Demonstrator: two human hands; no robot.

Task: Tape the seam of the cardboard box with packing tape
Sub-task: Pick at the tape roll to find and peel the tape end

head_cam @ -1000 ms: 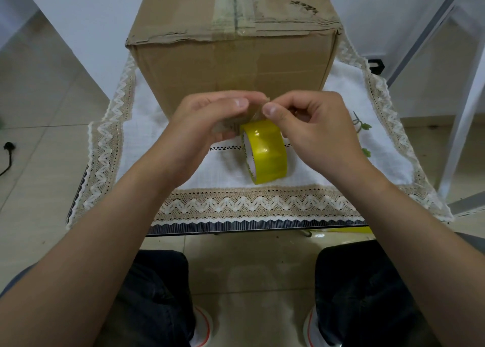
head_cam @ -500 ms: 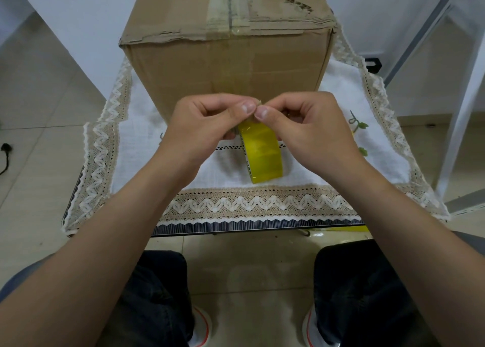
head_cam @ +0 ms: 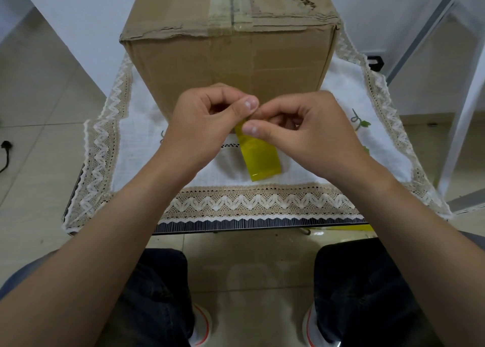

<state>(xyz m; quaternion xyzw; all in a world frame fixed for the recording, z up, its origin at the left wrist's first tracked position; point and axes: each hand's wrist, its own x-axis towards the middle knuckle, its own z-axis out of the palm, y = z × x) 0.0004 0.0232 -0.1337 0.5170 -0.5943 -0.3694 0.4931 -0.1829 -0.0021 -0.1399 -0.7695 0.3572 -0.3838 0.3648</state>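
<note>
A brown cardboard box (head_cam: 228, 58) stands on the table straight ahead, its top seam (head_cam: 231, 3) covered with worn old tape. In front of it I hold a yellow tape roll (head_cam: 258, 154) edge-on above the tablecloth. My left hand (head_cam: 202, 126) grips the roll from the left, thumb and forefinger pinched at its top. My right hand (head_cam: 301, 131) holds it from the right, thumb pressed on the roll's upper face. Most of the roll is hidden behind my fingers.
A white tablecloth (head_cam: 147, 126) with lace trim covers the small table, whose dark front edge (head_cam: 249, 224) faces my knees. A white metal frame (head_cam: 462, 126) stands at the right. A black plug (head_cam: 5, 147) lies on the tiled floor at left.
The roll has turned from showing its open side to edge-on. My right thumb slid down onto the roll's face, and both hands stayed pinched at its top.
</note>
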